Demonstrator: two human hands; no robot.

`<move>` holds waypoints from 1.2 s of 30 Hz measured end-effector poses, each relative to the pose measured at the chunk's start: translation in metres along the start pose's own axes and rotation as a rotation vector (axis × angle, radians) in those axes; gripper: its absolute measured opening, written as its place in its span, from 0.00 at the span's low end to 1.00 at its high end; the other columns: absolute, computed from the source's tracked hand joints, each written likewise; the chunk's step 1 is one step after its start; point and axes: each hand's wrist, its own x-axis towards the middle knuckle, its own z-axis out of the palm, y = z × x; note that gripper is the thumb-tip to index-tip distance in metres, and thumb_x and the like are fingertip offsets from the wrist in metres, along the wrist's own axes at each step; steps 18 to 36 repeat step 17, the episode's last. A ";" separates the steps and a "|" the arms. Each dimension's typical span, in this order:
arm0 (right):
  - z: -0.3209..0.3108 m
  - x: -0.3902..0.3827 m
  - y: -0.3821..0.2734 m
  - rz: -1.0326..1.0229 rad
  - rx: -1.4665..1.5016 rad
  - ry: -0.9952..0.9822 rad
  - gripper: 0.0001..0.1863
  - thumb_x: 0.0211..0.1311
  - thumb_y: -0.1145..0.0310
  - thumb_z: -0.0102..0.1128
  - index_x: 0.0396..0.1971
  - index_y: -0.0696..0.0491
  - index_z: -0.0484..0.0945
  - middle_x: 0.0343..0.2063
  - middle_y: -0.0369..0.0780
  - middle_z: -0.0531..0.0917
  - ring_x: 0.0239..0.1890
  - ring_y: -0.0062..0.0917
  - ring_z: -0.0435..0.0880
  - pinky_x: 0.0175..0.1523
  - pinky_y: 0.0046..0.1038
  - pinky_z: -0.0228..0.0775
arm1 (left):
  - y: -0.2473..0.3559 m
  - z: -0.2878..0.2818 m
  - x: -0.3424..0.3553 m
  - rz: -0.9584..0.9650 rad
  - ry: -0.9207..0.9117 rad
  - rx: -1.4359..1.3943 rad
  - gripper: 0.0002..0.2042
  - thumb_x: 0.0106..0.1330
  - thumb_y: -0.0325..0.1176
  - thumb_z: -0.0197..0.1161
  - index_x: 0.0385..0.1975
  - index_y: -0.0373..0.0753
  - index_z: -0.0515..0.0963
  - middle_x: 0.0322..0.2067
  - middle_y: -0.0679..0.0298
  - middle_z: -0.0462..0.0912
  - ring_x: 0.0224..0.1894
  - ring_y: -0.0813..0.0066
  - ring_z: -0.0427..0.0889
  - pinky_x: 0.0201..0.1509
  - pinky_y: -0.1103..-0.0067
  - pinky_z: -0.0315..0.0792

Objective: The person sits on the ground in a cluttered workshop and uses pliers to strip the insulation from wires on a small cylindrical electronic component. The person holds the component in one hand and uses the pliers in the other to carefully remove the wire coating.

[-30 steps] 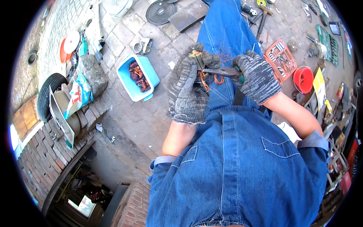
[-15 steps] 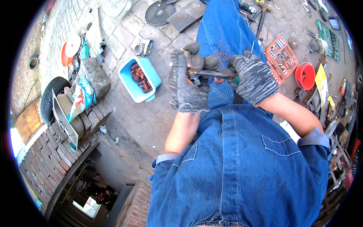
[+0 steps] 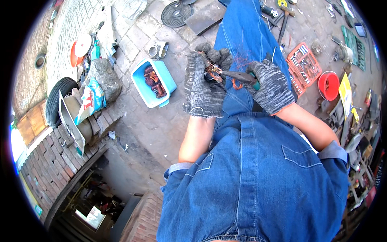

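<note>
My left hand (image 3: 203, 90), in a grey striped knit glove, curls around a small motor-like part with copper wire (image 3: 214, 71). Its exact kind is partly hidden by the fingers. My right hand (image 3: 273, 88), gloved alike, grips green-handled pliers (image 3: 238, 76), whose dark jaws point left and meet the part or lie just against it. Fine reddish copper strands (image 3: 243, 59) stick up by the thigh of my denim trousers. A scrap of orange-red wire (image 3: 237, 84) shows below the pliers.
On the left, a light blue tub (image 3: 139, 82) holds copper windings (image 3: 152, 79). To the right lie an orange socket set case (image 3: 303, 64), a red bucket (image 3: 330, 89) and a hammer (image 3: 284, 24). A tyre (image 3: 54, 99) and a stone (image 3: 107, 78) stand far left.
The plier jaws have drawn back from deep across the left palm to the part's edge. My left fingers have shifted, baring more copper. The whole view has moved slightly.
</note>
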 end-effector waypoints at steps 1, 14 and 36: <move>0.000 0.000 0.000 0.000 0.027 0.026 0.18 0.43 0.64 0.64 0.35 0.56 0.74 0.31 0.46 0.77 0.38 0.40 0.75 0.44 0.37 0.67 | -0.002 0.000 -0.001 0.011 0.001 -0.021 0.17 0.63 0.41 0.55 0.44 0.34 0.69 0.36 0.52 0.77 0.43 0.58 0.77 0.49 0.66 0.74; -0.006 0.001 0.002 -0.010 -0.063 0.001 0.19 0.41 0.69 0.64 0.37 0.55 0.73 0.34 0.45 0.77 0.42 0.39 0.74 0.54 0.36 0.61 | 0.006 -0.008 0.000 -0.060 -0.112 -0.079 0.15 0.63 0.38 0.55 0.46 0.37 0.69 0.32 0.60 0.77 0.38 0.63 0.78 0.43 0.68 0.76; -0.003 0.002 0.006 -0.006 -0.022 -0.014 0.22 0.41 0.68 0.64 0.42 0.54 0.73 0.38 0.45 0.77 0.45 0.39 0.74 0.59 0.36 0.57 | 0.005 -0.009 0.002 -0.065 -0.106 -0.094 0.16 0.63 0.38 0.55 0.46 0.37 0.68 0.33 0.61 0.77 0.38 0.63 0.78 0.42 0.68 0.76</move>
